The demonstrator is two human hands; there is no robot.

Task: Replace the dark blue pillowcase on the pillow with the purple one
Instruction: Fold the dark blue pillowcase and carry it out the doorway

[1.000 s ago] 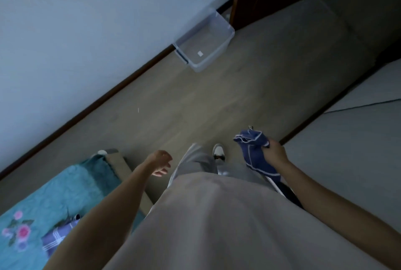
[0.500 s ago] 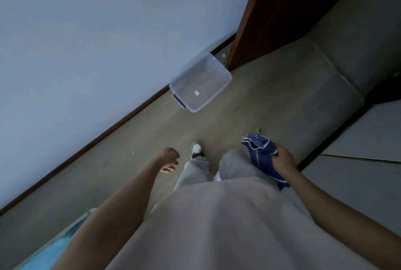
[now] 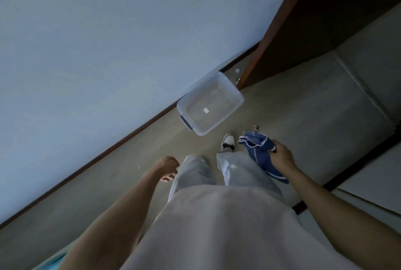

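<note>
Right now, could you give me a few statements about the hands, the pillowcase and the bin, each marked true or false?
1. The right hand grips the dark blue pillowcase. True.
2. The left hand holds a purple pillowcase. False: it holds nothing, its fingers loosely curled.
3. The clear plastic bin stands on the floor by the wall. True.
4. The bin is full of laundry. False: only a small white label shows inside.
5. The pillowcase lies in the bin. False: it is in the right hand.
</note>
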